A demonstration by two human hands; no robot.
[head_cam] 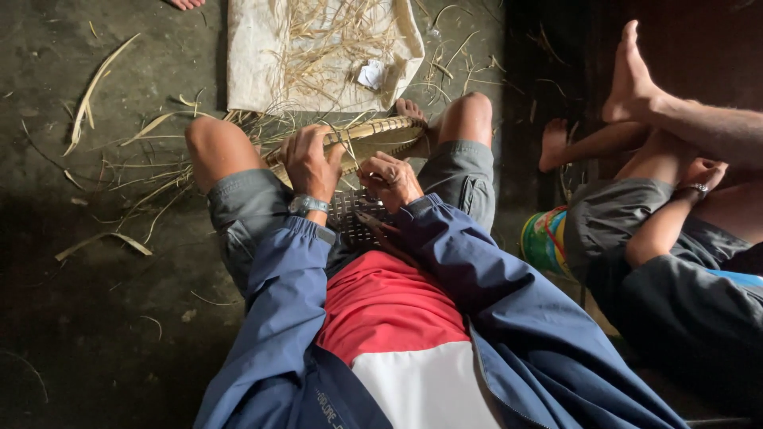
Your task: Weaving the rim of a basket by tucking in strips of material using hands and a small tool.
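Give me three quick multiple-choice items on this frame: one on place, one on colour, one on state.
1. Where does the woven basket sit?
A. Between the person's raised knees
B. On the white cloth
C. In the other person's lap

2. What colour are the person's jacket sleeves?
A. Green
B. Blue
C. Yellow

3. What is the left hand doing?
A. Resting flat on the floor
B. Hanging free in the air
C. Gripping the basket's rim

Answers:
1 A: the basket lies between the two bent knees, in front of the white cloth.
2 B: both sleeves are blue over a red and white top.
3 C: the left hand's fingers curl over the rim, while the right hand works close beside it on the weave.
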